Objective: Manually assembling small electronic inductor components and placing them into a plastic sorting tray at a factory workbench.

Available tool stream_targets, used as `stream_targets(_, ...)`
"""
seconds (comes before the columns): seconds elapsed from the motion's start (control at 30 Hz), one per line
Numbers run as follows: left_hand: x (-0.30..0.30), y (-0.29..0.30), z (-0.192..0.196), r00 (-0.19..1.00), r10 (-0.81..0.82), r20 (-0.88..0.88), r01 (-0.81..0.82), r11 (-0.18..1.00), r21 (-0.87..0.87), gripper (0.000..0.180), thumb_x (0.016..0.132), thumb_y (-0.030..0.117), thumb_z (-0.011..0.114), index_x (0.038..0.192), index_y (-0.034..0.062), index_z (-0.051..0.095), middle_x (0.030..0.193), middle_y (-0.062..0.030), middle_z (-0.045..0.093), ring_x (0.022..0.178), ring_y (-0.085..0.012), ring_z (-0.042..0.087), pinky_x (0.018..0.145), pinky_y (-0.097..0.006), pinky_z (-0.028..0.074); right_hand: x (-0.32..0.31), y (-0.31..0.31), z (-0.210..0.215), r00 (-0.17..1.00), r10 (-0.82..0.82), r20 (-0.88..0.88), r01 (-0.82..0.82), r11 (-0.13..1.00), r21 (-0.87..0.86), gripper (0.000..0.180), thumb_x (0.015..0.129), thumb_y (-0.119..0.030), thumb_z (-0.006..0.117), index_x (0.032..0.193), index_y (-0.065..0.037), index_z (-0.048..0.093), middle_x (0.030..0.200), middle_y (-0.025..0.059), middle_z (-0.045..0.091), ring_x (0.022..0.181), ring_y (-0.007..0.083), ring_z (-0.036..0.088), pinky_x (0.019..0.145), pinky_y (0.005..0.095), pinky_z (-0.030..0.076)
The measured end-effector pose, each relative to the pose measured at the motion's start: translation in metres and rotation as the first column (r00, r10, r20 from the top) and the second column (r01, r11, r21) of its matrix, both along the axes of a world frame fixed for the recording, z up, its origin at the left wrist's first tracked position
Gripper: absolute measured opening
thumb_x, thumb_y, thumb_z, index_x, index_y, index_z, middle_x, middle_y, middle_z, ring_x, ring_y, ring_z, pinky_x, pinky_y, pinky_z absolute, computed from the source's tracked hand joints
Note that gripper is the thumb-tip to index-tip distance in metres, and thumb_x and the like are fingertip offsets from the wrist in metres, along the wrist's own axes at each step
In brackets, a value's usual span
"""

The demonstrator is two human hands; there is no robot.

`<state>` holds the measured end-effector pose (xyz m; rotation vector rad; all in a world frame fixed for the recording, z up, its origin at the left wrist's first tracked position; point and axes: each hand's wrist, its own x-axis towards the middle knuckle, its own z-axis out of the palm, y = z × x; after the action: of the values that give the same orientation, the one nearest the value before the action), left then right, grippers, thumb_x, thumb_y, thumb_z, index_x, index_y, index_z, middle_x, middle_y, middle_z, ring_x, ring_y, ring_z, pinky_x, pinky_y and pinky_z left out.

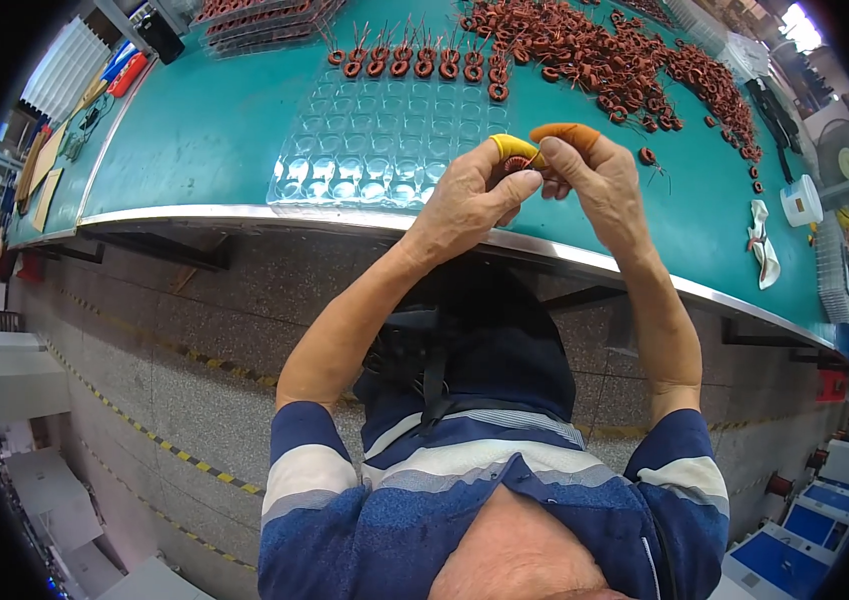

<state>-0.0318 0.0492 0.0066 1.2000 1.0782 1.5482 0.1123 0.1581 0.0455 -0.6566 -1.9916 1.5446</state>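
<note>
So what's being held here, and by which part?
A small copper-wound ring coil, pinched at its rim between the left hand and right hand, fingertips capped yellow and orange.

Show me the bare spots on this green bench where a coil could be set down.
Bare green table lies left of the clear blister tray, out to the metal edge. A smaller free patch sits right of the right hand, before the white cloth. The far right is crowded with the heap of copper coils; the tray's top row is filled.

navy-and-white striped short sleeves, yellow and orange finger cots.
</note>
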Motion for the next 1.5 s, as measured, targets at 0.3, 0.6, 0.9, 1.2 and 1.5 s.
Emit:
stream_targets(0.3,0.014,-0.004,-0.002,0.85,-0.136,0.509,0.162,0.987,-0.007,0.028,0.099,0.024,0.051,0.112,-0.0006,0.053,0.082,-0.005,0.06,0.062,-0.0109,0.058,0.058,-0.024,0.049,0.006,-0.003,-0.014,0.985,-0.147,-0.096,0.172,0.916,0.363,0.024,0.088,-0.021,0.067,0.096,0.001,0.068,0.073,0.0056,0.065,0.063,0.0103,0.06,0.055,0.0258,0.048)
stream_targets(0.6,0.023,0.008,0.006,0.927,0.141,0.347,-0.149,0.989,-0.004,0.023,0.097,0.019,0.053,0.097,-0.0023,0.061,0.073,-0.0025,0.057,0.061,-0.0097,0.055,0.054,-0.024,0.046,0.01,-0.028,0.005,0.938,-0.241,-0.25,0.343,0.541,0.768,0.008,0.082,-0.01,0.07,0.081,-0.002,0.067,0.071,0.0067,0.055,0.058,0.0195,0.054,0.05,0.0306,0.042)
stream_targets(0.9,0.027,-0.001,0.005,0.921,0.127,0.368,-0.165,0.984,0.072,0.029,0.101,0.025,0.045,0.113,-0.0006,0.052,0.074,-0.0034,0.053,0.058,-0.0104,0.051,0.053,-0.023,0.043,0.004,-0.02,-0.007,0.925,-0.169,-0.341,0.199,0.979,0.055,0.027,0.092,-0.024,0.064,0.107,-0.001,0.067,0.091,0.0035,0.066,0.082,0.011,0.059,0.073,0.0218,0.046)
stream_targets(1.2,0.025,-0.007,0.006,0.987,0.105,0.124,-0.121,0.984,0.133,0.032,0.098,0.013,0.052,0.126,-0.0012,0.044,0.085,-0.0047,0.055,0.069,-0.0107,0.056,0.063,-0.024,0.047,0.019,-0.022,-0.028,0.959,-0.171,-0.228,0.162,0.985,-0.057,0.038,0.091,-0.032,0.064,0.107,0.003,0.064,0.085,0.0068,0.068,0.071,0.0104,0.063,0.061,0.0215,0.048)
stream_targets(1.5,0.02,-0.012,-0.003,0.917,0.295,-0.266,-0.276,0.955,0.109,0.023,0.093,0.01,0.057,0.112,-0.0031,0.054,0.074,-0.005,0.06,0.06,-0.0103,0.057,0.056,-0.024,0.047,0.016,-0.025,-0.021,0.943,-0.234,-0.237,0.197,0.965,-0.17,0.032,0.095,-0.027,0.058,0.088,0.004,0.067,0.068,0.0047,0.063,0.054,0.0094,0.057,0.05,0.0213,0.045)
